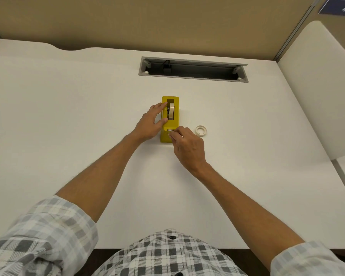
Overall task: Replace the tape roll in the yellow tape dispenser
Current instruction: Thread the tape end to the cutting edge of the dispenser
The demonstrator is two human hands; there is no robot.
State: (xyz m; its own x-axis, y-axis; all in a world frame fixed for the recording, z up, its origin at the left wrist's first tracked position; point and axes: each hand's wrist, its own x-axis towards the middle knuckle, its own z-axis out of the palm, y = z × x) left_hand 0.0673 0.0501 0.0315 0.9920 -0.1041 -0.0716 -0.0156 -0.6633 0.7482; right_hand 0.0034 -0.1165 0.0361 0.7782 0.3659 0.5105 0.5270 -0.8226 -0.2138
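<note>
The yellow tape dispenser stands on the white desk, its cutter end nearest me. A cream tape roll sits upright in its slot. My left hand rests against the dispenser's left side, fingers spread along it and thumb on the body. My right hand is at the cutter end, thumb and forefinger pinched on the tape's end at the blade. A second, thin and nearly bare roll lies flat on the desk just right of the dispenser.
A grey cable hatch is open in the desk behind the dispenser. A tan partition wall runs along the back. A white side panel rises at the right.
</note>
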